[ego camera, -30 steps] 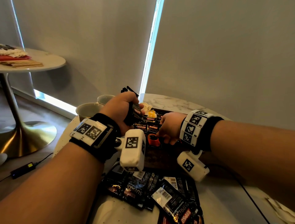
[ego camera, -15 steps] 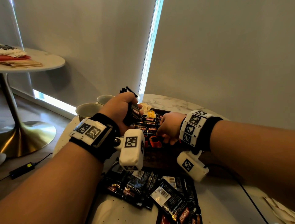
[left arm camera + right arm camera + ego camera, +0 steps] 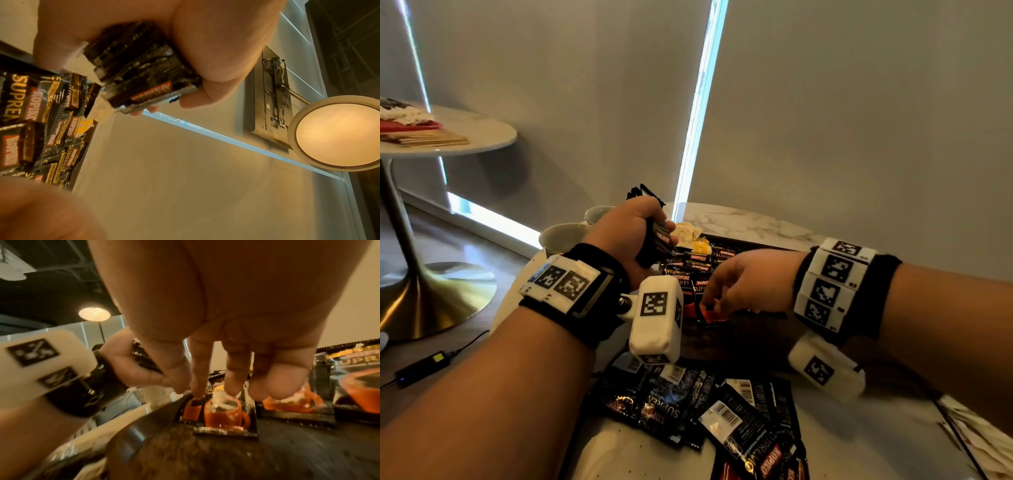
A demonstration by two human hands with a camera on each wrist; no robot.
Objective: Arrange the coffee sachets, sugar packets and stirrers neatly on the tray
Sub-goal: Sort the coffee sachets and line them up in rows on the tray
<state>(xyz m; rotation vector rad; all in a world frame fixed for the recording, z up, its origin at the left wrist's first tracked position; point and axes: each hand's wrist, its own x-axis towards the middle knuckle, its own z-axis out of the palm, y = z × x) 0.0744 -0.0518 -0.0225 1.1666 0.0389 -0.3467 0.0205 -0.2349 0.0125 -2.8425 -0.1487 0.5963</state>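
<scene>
My left hand (image 3: 631, 233) grips an upright stack of black coffee sachets (image 3: 658, 240) over the far left of the dark wooden tray (image 3: 743, 339); the left wrist view shows the stack's (image 3: 139, 68) serrated edges inside the fist. More sachets (image 3: 697, 262) lie in overlapping rows on the tray. My right hand (image 3: 714, 303) reaches down with fingers extended, and its fingertips (image 3: 232, 386) touch a sachet with an orange cup picture (image 3: 226, 415) lying on the tray (image 3: 287, 451). Yellow and white sugar packets (image 3: 693, 236) sit at the tray's far corner.
A loose heap of sachets (image 3: 688, 407) lies on the marble table in front of the tray. Two cups (image 3: 561, 236) stand at the left edge. Pale paper-wrapped items (image 3: 979, 435) lie at the right. A side table (image 3: 455, 137) stands far left, a cable (image 3: 421, 366) on the floor.
My right hand has uncurled from a fist and stretched its fingers down onto the sachet on the tray. The left hand keeps its stack almost still.
</scene>
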